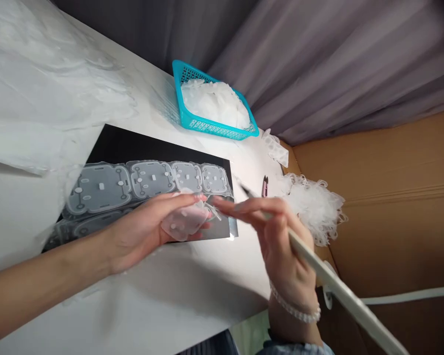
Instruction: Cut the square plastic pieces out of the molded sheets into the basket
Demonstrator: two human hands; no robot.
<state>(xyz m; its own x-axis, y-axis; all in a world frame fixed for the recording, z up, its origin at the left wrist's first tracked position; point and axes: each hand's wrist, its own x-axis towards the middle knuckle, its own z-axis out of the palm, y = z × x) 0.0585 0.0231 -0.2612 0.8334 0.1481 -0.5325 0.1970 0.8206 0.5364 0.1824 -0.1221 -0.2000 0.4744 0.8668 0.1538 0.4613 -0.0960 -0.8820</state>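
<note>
My left hand [151, 222] holds a small translucent, soft-looking sheet piece [185, 220] with rounded edges and small raised dots. My right hand [277, 236] grips a long pale stick-like tool [329, 276] that runs back to the lower right. Its dark pointed tip [246, 190] sticks out beyond the fingers, clear of the piece. The right fingertips are close to thin clear strips [215, 211] at the piece's right edge; whether they pinch these is blurred. Behind my left hand, a translucent moulded sheet [153, 178] with several rounded panels lies on a black board [133, 143].
A turquoise basket [216, 129] filled with whitish pieces stands at the back. Pink-handled snips [265, 187] lie right of the board, near a pile of clear loop-shaped scraps [318, 207]. Translucent sheets [40, 84] cover the left. Cardboard [385, 197] and a grey curtain [336, 59] border the table.
</note>
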